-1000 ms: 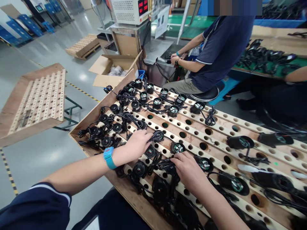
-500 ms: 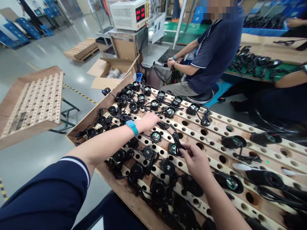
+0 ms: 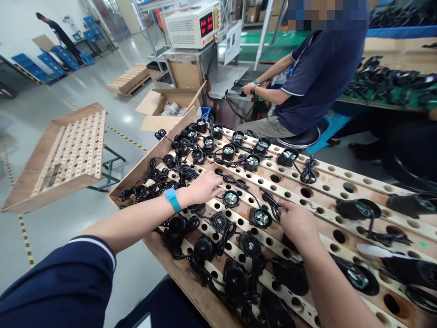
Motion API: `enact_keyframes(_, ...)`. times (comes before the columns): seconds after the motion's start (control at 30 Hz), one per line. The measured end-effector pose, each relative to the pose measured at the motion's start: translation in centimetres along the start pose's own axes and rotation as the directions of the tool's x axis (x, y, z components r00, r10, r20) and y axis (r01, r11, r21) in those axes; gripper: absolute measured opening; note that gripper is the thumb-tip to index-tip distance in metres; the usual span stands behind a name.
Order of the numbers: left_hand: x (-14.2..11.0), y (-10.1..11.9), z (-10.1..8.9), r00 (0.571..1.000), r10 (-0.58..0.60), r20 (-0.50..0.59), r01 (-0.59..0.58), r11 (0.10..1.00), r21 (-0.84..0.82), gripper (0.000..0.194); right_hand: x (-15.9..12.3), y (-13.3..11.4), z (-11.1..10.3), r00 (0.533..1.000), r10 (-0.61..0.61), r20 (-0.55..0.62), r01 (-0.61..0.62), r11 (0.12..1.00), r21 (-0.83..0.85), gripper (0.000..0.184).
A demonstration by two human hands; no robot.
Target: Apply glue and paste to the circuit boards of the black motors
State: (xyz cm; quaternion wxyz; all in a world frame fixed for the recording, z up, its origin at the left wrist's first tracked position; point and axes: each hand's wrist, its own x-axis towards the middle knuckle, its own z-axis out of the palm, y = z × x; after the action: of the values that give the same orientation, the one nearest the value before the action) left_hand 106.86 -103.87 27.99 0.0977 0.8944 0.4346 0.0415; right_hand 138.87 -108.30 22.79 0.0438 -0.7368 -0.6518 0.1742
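A wooden rack (image 3: 327, 191) with rows of round holes slopes in front of me, many holes filled with small black fans (image 3: 231, 198) and their coiled black cords. My left hand (image 3: 204, 186), a blue band on its wrist, lies palm down with fingers curled over a black cord (image 3: 235, 180) by the rack's left middle. My right hand (image 3: 296, 220) pinches a bundled black cord (image 3: 272, 203) just right of a fan with a green label (image 3: 261, 217). Several fans in the near rows show their black grille side up.
A seated person in a dark shirt (image 3: 317, 68) works at a bench behind the rack. A second holed wooden rack (image 3: 64, 155) stands at the left. An open cardboard box (image 3: 170, 107) and a power supply with red digits (image 3: 194, 25) are behind. Larger black units (image 3: 358, 209) sit at the right.
My left hand went from a cord at the near left up to the rack's middle. My right hand lifted a cord bundle, then carried it down beside the green-labelled fan.
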Motion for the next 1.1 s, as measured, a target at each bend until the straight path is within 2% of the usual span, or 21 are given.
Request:
enact_keyframes(0.1, -1.8, -0.5, 0.1, 0.991, 0.130, 0.002, -0.130, 0.991, -0.011, 0.031, 0.4, 1.0, 1.0, 0.996, -0.077, -0.043, 0.076, 0.997, -0.028, 0.034)
enact_keyframes(0.2, -1.6, -0.8, 0.5, 0.984, 0.165, 0.065, -0.165, 0.986, -0.011, 0.021, 0.1, 0.3, 1.6, 0.985, -0.159, -0.071, 0.152, 0.984, -0.089, 0.030)
enact_keyframes(0.27, -1.1, -0.7, 0.6, 0.980, 0.178, 0.094, -0.178, 0.984, -0.014, 0.021, -1.2, -0.3, 1.1, 0.969, -0.186, -0.163, 0.174, 0.981, -0.082, 0.029)
enact_keyframes(0.37, -1.0, -0.1, 0.4, 0.977, 0.199, 0.079, -0.198, 0.980, -0.015, 0.025, -5.0, 0.5, -1.3, 0.904, -0.196, -0.380, 0.231, 0.972, 0.047, 0.033)
enact_keyframes(0.43, -1.5, -0.1, 0.6, 0.979, 0.202, 0.034, -0.201, 0.979, -0.038, 0.026, -8.4, 2.7, -3.3, 0.877, -0.079, -0.474, 0.174, 0.971, 0.161, 0.036)
enact_keyframes(0.5, -1.7, -0.8, 1.5, 0.983, 0.183, 0.008, -0.182, 0.983, -0.029, 0.028, -11.8, 6.0, -5.2, 0.841, 0.188, -0.508, -0.041, 0.957, 0.286, 0.040)
enact_keyframes(0.57, -1.6, -1.6, 2.6, 0.984, 0.176, 0.009, -0.176, 0.984, -0.004, 0.030, -15.0, 9.7, -6.5, 0.727, 0.475, -0.496, -0.287, 0.866, 0.408, 0.046)
enact_keyframes(0.6, -1.6, -1.8, 3.1, 0.984, 0.180, 0.004, -0.180, 0.984, -0.007, 0.031, -16.2, 11.5, -6.9, 0.664, 0.577, -0.476, -0.373, 0.807, 0.458, 0.049)
enact_keyframes(0.63, -1.7, -1.8, 3.4, 0.983, 0.181, -0.001, -0.181, 0.983, -0.011, 0.033, -17.2, 13.1, -7.1, 0.615, 0.645, -0.454, -0.429, 0.757, 0.494, 0.052)
enact_keyframes(0.67, -1.9, -1.7, 3.5, 0.984, 0.181, -0.008, -0.181, 0.983, -0.019, 0.033, -17.8, 14.5, -7.1, 0.593, 0.679, -0.432, -0.452, 0.725, 0.519, 0.053)
enact_keyframes(0.7, -2.1, -1.5, 3.5, 0.984, 0.174, -0.019, -0.175, 0.984, -0.025, 0.033, -18.0, 15.5, -6.8, 0.600, 0.686, -0.412, -0.452, 0.715, 0.534, 0.054)
enact_keyframes(0.77, -2.7, -1.1, 3.5, 0.987, 0.155, -0.039, -0.156, 0.987, -0.030, 0.031, -17.3, 16.7, -5.9, 0.669, 0.640, -0.378, -0.399, 0.738, 0.544, 0.058)
enact_keyframes(0.83, -3.1, -0.8, 3.5, 0.990, 0.133, -0.056, -0.135, 0.990, -0.030, 0.029, -15.6, 16.9, -4.9, 0.748, 0.567, -0.346, -0.345, 0.777, 0.526, 0.063)
enact_keyframes(0.9, -3.3, -0.7, 3.7, 0.991, 0.115, -0.073, -0.117, 0.993, -0.028, 0.028, -13.3, 16.7, -4.2, 0.792, 0.525, -0.313, -0.338, 0.803, 0.490, 0.069)
enact_keyframes(1.0, -3.6, -0.5, 3.6, 0.992, 0.082, -0.096, -0.084, 0.996, -0.021, 0.025, -10.0, 16.6, -3.7, 0.811, 0.524, -0.261, -0.378, 0.809, 0.450, 0.072)
enact_keyframes(1.1, -3.8, 0.3, 2.9, 0.994, 0.056, -0.096, -0.057, 0.998, -0.005, 0.022, -7.7, 17.2, -3.6, 0.807, 0.541, -0.238, -0.431, 0.814, 0.389, 0.049)
